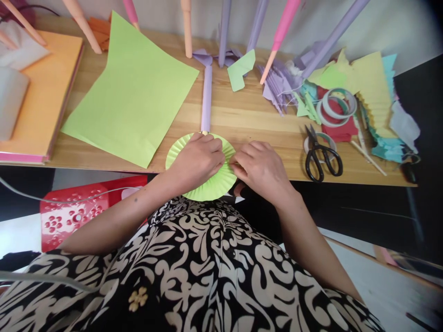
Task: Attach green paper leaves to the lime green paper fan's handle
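A round, pleated lime-green paper fan (211, 186) lies at the front edge of the table, its lower part overhanging toward my body. A rolled lilac paper handle (206, 99) runs from its far side away from me. My left hand (202, 154) rests over the middle of the fan with its fingers curled down onto the pleats. At the fan's right rim, my right hand (259, 166) has its fingertips pinched on the paper edge. What lies under the left fingers is hidden.
A lime-green paper sheet (134, 92) lies left of the fan, beside a stack of orange paper (62, 92). Black-handled scissors (320, 157) and tape rolls (336, 108) are on the right, near paper scraps (374, 92). Rolled paper sticks (282, 32) lean along the back wall.
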A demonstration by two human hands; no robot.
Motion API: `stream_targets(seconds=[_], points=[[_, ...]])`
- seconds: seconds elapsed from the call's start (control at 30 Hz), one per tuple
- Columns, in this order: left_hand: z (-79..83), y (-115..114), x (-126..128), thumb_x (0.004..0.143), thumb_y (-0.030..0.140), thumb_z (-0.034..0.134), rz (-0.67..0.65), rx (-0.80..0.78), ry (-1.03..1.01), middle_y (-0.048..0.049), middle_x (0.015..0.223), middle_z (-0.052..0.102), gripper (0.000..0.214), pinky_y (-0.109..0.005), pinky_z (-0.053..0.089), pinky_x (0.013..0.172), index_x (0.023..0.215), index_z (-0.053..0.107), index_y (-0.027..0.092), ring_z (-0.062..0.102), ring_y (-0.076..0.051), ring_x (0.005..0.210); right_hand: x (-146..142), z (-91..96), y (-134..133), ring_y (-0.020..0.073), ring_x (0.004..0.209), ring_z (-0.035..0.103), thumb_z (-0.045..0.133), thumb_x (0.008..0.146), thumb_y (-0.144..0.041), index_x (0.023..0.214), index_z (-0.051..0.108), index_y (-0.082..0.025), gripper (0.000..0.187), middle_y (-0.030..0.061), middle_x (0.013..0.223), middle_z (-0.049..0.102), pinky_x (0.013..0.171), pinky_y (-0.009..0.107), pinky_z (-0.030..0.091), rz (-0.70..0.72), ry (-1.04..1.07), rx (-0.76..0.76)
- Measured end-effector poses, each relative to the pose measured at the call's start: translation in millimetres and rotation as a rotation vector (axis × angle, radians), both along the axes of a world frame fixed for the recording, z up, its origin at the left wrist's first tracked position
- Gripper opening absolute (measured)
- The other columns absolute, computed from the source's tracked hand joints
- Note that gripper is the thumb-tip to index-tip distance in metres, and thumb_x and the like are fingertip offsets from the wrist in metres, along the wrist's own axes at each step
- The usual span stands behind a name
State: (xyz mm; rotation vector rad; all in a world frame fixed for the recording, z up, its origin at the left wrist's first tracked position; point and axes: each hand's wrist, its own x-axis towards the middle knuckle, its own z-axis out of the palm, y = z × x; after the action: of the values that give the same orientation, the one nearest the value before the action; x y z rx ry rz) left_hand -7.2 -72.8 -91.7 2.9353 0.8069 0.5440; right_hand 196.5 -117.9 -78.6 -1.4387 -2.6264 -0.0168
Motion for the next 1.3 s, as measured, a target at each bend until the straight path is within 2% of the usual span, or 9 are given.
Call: stream_targets(seconds=[0.2,0.43,0.6,0.73,0.83,1.03,1.3], points=[[-4.6,-3.1,8.6,0.096,0.015,0.051,0.033,0.082,0.037,-0.0071,0.077,0.062,0.028,-0.038,0.039,0.071,0.071,0.063,0.015,0.055,-0.023,0.077,0.3,-0.2,-1.0,0.0236,0.084,0.053,0.054,0.097,-0.019,0.081,0.068,-0.019,0.021,0.0059,0.081,0.067,0.077,0.037,0.035,-0.007,0.018,-0.008],[-9.2,-4.4,9.2,0.095,0.014,0.05,0.042,0.067,0.051,-0.0077,0.078,0.063,0.025,-0.038,0.04,0.072,0.073,0.063,0.015,0.055,-0.023,0.078,-4.6,-8.0,-2.1,0.0245,0.087,0.054,0.053,0.098,-0.022,0.083,0.068,-0.02,0.021,0.0069,0.084,0.067,0.079,0.037,0.036,-0.017,0.083,-0.025],[-5.6,-0.5,5.1,0.094,0.013,0.052,0.001,0.069,0.07,-0.0072,0.079,0.064,0.025,-0.038,0.039,0.072,0.073,0.064,0.015,0.055,-0.022,0.078,21.8,-6.4,-5.9,0.0232,0.084,0.054,0.055,0.096,-0.022,0.083,0.067,-0.021,0.017,0.0057,0.082,0.066,0.079,0.036,0.038,-0.052,0.082,-0.042],[0.0,4.4,-2.3,0.098,0.018,0.053,-0.028,-0.066,0.036,-0.0057,0.08,0.065,0.028,-0.036,0.038,0.073,0.073,0.066,0.016,0.055,-0.02,0.078,36.1,-1.9,-7.5,0.0235,0.084,0.055,0.056,0.097,-0.022,0.086,0.067,-0.021,0.016,0.0062,0.085,0.068,0.08,0.037,0.039,-0.113,0.112,-0.032],[2.3,7.9,-8.0,0.099,0.022,0.052,-0.027,-0.138,0.007,-0.0057,0.082,0.065,0.027,-0.035,0.038,0.072,0.078,0.069,0.017,0.056,-0.019,0.079,28.7,-0.5,-5.2,0.0237,0.086,0.055,0.054,0.099,-0.027,0.089,0.069,-0.021,0.019,0.0069,0.087,0.068,0.08,0.037,0.038,-0.082,0.136,-0.052],[1.4,7.7,-12.2,0.097,0.018,0.052,0.002,-0.099,0.026,-0.0058,0.079,0.063,0.029,-0.036,0.036,0.07,0.073,0.067,0.017,0.055,-0.02,0.078,8.9,-3.3,2.4,0.0238,0.084,0.052,0.053,0.1,-0.023,0.084,0.07,-0.02,0.024,0.0062,0.081,0.066,0.077,0.037,0.035,-0.017,0.058,-0.042],[4.1,4.4,-9.4,0.097,0.018,0.052,0.01,-0.084,0.059,-0.0057,0.079,0.063,0.028,-0.035,0.035,0.07,0.073,0.068,0.016,0.055,-0.02,0.078,4.3,-0.9,3.0,0.0241,0.085,0.053,0.053,0.098,-0.018,0.08,0.068,-0.019,0.024,0.0067,0.082,0.067,0.079,0.037,0.035,0.017,-0.016,-0.026]])
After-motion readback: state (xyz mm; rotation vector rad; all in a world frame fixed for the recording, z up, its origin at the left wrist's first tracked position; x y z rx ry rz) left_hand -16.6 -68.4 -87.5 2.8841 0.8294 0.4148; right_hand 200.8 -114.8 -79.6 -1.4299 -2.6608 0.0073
